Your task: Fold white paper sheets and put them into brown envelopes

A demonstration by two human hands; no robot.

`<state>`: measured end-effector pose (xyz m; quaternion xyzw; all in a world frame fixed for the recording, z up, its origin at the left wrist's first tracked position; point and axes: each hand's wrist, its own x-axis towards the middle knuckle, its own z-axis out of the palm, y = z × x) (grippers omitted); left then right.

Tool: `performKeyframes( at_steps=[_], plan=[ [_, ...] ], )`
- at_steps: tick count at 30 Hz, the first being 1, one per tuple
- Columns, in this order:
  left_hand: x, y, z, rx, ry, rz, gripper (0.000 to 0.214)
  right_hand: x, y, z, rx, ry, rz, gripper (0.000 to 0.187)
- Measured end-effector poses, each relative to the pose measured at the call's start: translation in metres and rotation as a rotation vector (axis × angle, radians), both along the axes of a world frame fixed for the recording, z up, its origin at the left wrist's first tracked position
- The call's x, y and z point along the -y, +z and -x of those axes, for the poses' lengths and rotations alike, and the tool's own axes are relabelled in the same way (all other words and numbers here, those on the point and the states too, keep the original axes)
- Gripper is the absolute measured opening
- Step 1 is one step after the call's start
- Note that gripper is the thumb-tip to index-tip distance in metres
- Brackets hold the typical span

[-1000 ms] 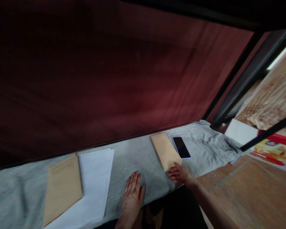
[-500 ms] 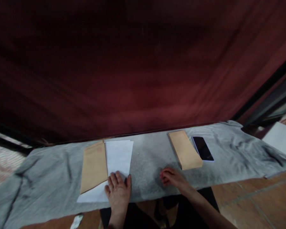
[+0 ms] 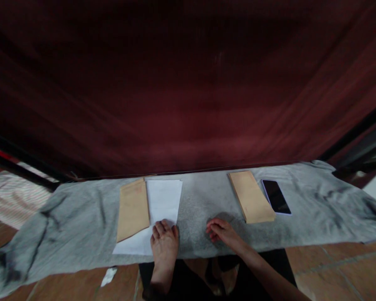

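Observation:
My left hand point(image 3: 165, 246) lies palm down on the near part of the white paper sheets point(image 3: 163, 196), with its fingers slightly bent. A tan envelope point(image 3: 133, 211) rests over the left part of these sheets. My right hand point(image 3: 222, 230) hovers at or just over the grey cloth, half curled. Its fingers are a little apart and nothing shows in them. Up and to the right of it is a stack of tan envelopes point(image 3: 252, 196).
A phone point(image 3: 275, 196) with a dark screen lies right of the envelope stack. The wrinkled grey cloth point(image 3: 78, 221) covers the narrow surface. Behind it rises a dark red panel point(image 3: 188, 104). A white scrap point(image 3: 108, 276) is on the tiled floor.
The view has shifted slightly, so things sit farther right. My left hand's fingers have drawn closer together and bent more on the paper. My right hand has moved a little left over the cloth.

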<state>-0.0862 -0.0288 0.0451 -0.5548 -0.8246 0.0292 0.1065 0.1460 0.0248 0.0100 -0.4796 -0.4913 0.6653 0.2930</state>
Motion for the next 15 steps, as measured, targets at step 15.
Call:
performKeyframes(
  at_steps=[15],
  plan=[
    [0.01, 0.037, -0.073, 0.072, -0.25, 0.039, 0.043, 0.0, 0.016, 0.003, -0.042, -0.088, 0.101, 0.034]
  ],
)
